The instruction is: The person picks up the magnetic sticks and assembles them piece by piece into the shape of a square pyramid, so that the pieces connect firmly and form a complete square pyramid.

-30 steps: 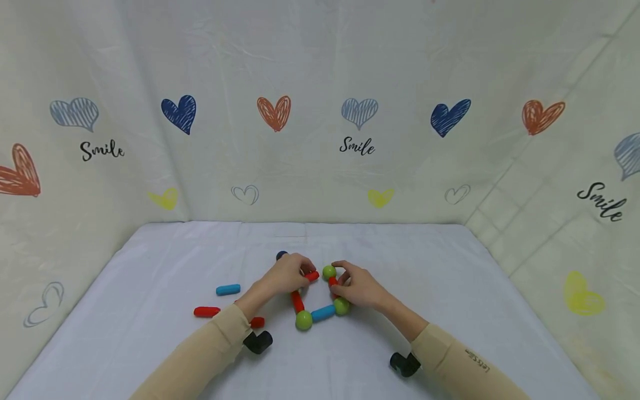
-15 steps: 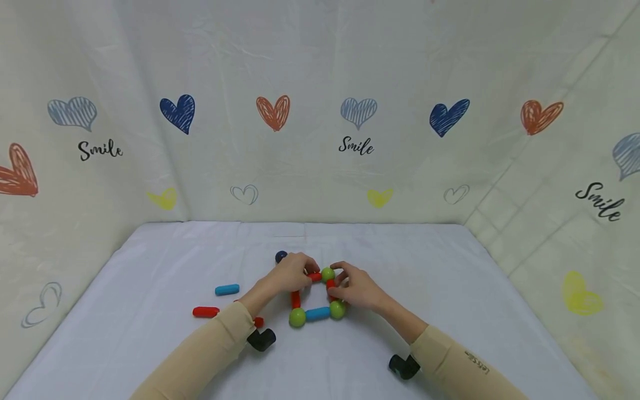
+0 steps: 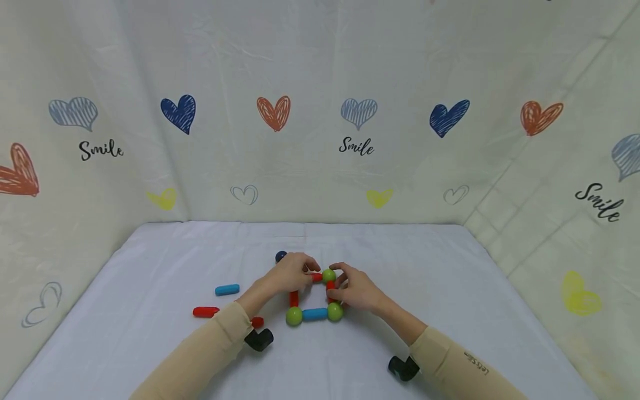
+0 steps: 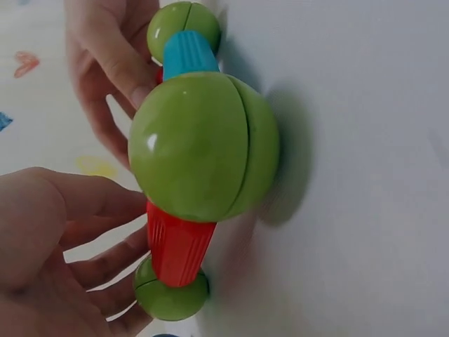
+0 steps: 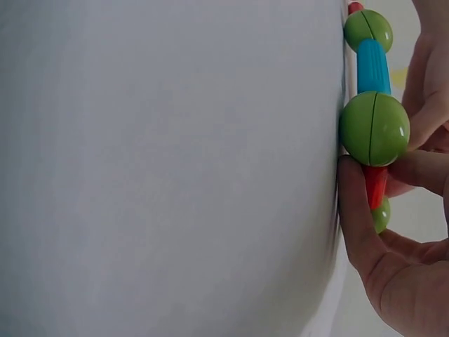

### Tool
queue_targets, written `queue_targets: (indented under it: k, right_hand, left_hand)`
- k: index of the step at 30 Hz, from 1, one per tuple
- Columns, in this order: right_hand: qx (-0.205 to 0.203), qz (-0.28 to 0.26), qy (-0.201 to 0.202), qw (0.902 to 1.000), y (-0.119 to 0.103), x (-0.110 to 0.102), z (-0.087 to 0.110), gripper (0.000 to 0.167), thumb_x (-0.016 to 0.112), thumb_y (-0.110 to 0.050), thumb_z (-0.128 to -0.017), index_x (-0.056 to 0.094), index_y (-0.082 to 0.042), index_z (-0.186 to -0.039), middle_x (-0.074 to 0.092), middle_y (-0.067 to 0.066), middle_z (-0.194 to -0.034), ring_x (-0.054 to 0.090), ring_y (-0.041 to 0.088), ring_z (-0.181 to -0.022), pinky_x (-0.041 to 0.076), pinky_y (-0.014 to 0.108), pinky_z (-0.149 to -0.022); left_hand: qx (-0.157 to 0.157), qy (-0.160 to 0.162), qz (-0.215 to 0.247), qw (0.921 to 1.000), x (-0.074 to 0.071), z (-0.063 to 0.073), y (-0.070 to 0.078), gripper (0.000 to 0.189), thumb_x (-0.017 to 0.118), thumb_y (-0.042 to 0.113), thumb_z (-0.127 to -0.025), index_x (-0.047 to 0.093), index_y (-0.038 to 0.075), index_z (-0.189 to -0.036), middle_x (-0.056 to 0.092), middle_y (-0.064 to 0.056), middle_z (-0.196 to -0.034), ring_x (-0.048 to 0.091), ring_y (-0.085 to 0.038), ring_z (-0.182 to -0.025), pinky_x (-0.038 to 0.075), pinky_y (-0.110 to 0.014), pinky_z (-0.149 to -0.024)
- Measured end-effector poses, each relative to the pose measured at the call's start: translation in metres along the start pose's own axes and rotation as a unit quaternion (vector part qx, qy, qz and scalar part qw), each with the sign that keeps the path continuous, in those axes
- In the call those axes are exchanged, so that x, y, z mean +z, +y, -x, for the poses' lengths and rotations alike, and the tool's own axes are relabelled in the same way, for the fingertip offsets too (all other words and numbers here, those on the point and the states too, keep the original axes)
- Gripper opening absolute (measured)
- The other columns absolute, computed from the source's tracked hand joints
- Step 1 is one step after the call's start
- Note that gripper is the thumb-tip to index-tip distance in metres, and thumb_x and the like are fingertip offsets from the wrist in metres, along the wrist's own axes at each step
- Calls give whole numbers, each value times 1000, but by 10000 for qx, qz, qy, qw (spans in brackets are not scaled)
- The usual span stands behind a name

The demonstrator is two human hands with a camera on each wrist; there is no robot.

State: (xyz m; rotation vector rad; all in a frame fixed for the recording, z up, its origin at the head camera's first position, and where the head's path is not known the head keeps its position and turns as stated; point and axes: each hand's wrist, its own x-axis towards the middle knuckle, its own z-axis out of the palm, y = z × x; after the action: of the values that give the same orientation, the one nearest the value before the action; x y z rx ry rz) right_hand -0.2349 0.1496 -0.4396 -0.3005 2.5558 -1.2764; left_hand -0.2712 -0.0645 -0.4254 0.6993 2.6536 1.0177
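In the head view a four-sided frame of magnetic rods and green balls (image 3: 294, 316) lies mid-table. Its near side is a blue rod (image 3: 315, 314); the left (image 3: 294, 298) and right sides are red rods. My left hand (image 3: 289, 272) pinches the far red rod (image 3: 317, 277), whose right end meets a green ball (image 3: 328, 276). The far left corner is hidden behind that hand in the head view; a green ball (image 4: 172, 295) shows there in the left wrist view. My right hand (image 3: 356, 287) grips the right red rod (image 5: 375, 184) between thumb and fingers, index fingertip at the far right ball.
Left of the frame lie a loose blue rod (image 3: 227, 289) and a red rod (image 3: 205, 311). Another red rod (image 3: 257, 322) is partly covered by my left forearm. A dark blue ball (image 3: 281, 256) sits behind my left hand. The white tabletop (image 3: 450, 278) meets a printed backdrop.
The gap at the far right corner has closed: the far red rod and the green ball now meet. The near balls and blue rod have shifted left, squaring up the shape.
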Motion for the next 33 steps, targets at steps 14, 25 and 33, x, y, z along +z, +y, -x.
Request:
queue_targets:
  k: [14, 25, 33]
  right_hand:
    - [263, -72, 18, 9996, -4, 1, 1, 58, 78, -17, -92, 51, -9, -142, 62, 7, -99, 65, 20, -75, 59, 33, -69]
    - [259, -180, -30, 9995, -2, 3, -1, 59, 78, -15, -92, 49, -7, -143, 61, 8, -99, 66, 20, -74, 60, 33, -68]
    - [211, -228, -27, 9995, -1, 2, 0, 59, 78, -15, -92, 49, -7, -142, 61, 8, -99, 66, 20, -74, 60, 34, -68]
  left_hand:
    - [93, 388, -7, 9992, -24, 22, -11, 22, 72, 13, -96, 74, 8, -118, 69, -1, -109, 59, -23, -103, 56, -35, -85]
    - [-20, 691, -56, 9976, -39, 39, -21, 24, 74, 13, -95, 74, 8, -119, 70, -1, -111, 61, -23, -104, 55, -38, -88]
    - [-135, 758, 92, 9970, -52, 50, -34, 22, 72, 14, -97, 74, 8, -117, 69, 2, -108, 60, -21, -102, 55, -34, -82]
